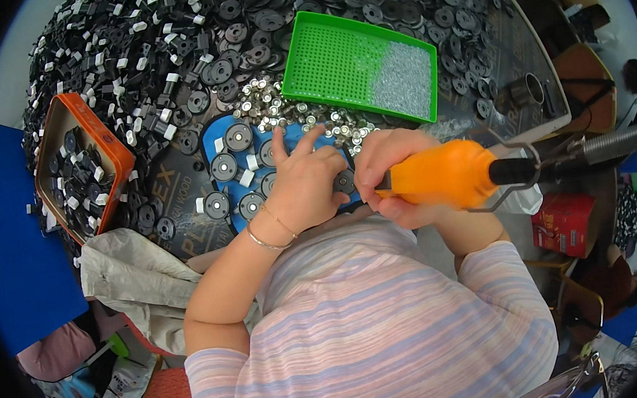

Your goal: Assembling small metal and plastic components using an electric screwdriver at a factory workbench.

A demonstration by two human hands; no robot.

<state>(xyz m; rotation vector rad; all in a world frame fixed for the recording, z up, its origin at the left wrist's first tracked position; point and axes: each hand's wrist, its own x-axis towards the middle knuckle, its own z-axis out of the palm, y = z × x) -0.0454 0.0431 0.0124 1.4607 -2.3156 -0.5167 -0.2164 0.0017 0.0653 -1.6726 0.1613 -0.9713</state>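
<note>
In my right hand (396, 173) is an orange electric screwdriver (444, 175), gripped near its narrow end; its tip is hidden by my fingers. My left hand (306, 173) lies over a blue mat (292, 136) with its fingers spread, the thumb beside a black disc (343, 181) close to the screwdriver. More round black discs with metal centres, such as one disc (238, 138), rest on the mat. Small white blocks (247, 178) stick out beside some discs. Just beyond the mat is a heap of small silvery metal parts (261, 102).
A green tray (325, 58) holds many tiny silvery pieces on its right side. At left stands an orange-rimmed box (91, 116) with black and white parts. Piles of black discs (269, 20) cover the far table. A metal cup (527, 90) stands at right, near the screwdriver's cable (595, 152).
</note>
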